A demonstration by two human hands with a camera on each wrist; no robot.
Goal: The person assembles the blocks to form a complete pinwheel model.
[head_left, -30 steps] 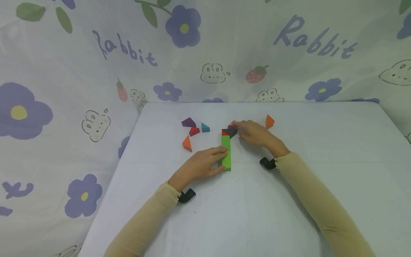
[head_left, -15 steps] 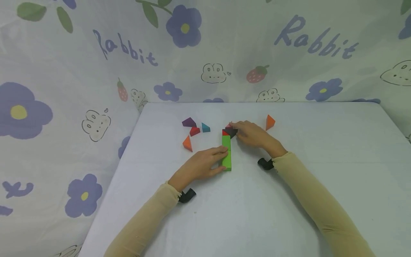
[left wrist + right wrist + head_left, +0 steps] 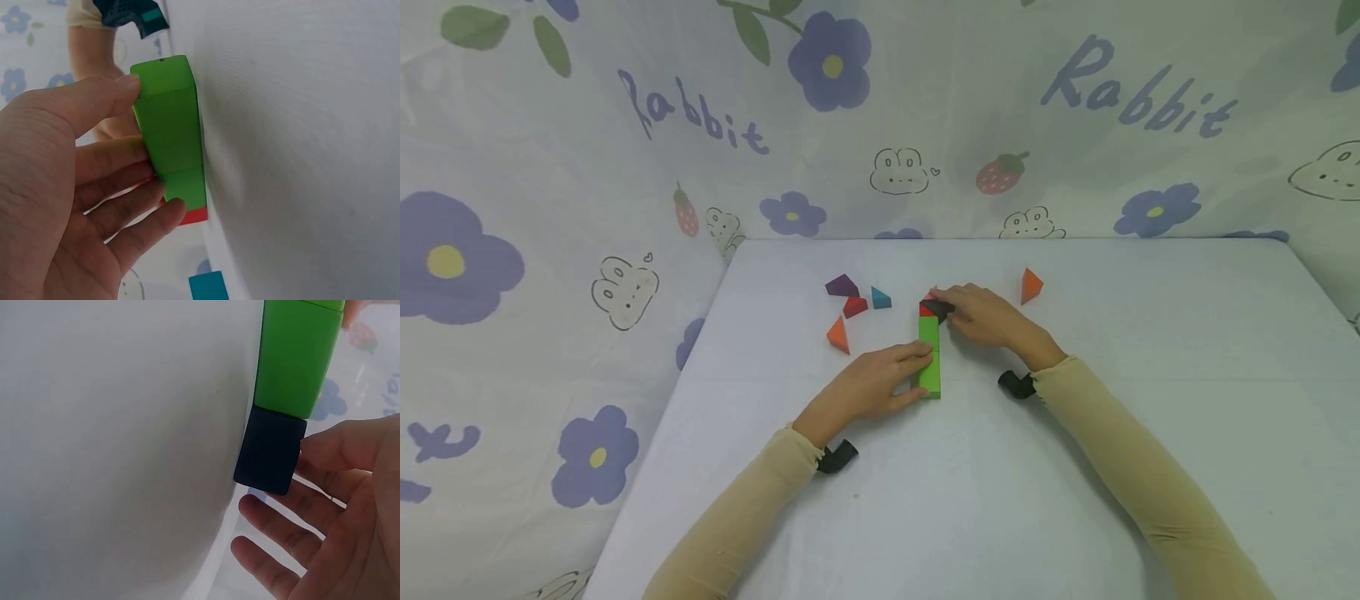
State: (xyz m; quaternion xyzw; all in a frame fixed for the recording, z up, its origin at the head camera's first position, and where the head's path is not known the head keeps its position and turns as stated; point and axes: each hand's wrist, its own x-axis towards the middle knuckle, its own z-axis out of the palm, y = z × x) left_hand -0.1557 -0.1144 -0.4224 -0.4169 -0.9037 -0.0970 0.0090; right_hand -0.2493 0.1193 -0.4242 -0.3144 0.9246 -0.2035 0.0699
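My left hand [image 3: 880,382] rests against the row of green blocks [image 3: 928,333], thumb by the near end and fingers along the top and left side. In the left wrist view those fingers are spread, only slightly bent. At the row's far end are a red triangular block [image 3: 926,309] and a black block [image 3: 270,450]. My right hand [image 3: 988,318] lies beside them; its index fingertip is at a small pink block [image 3: 930,295], mostly covered by the finger. In the right wrist view the thumb touches the black block's edge, the other fingers loosely extended.
Left of the row lie a purple block [image 3: 842,286], another red block [image 3: 855,307], a blue block [image 3: 881,298] and an orange block [image 3: 838,336]. A second orange block [image 3: 1031,286] lies beyond my right hand. A printed cloth [image 3: 955,117] rises behind the white table [image 3: 1075,517].
My right hand has shifted a little left, and the pink block has slid left with it, to behind the red triangular block. The left hand and green blocks hold still.
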